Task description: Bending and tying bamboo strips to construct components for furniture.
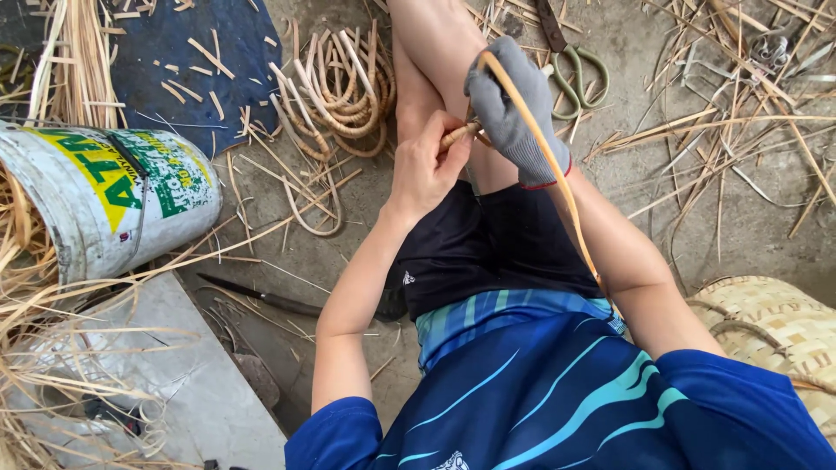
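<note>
I see my left hand (pixel 424 167), bare, pinching the end of a rattan strip (pixel 540 148) over my knee, while my gloved right hand (pixel 514 109) is closed around the same strip, which arcs back toward my right arm. A knife (pixel 261 298) lies on the ground beside a tipped bucket (pixel 113 196)

One head-worn camera looks steeply down, close over lap and floor.

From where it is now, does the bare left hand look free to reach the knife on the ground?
Probably not at once: the left hand is pinching the rattan strip, though nothing blocks the knife.
</note>
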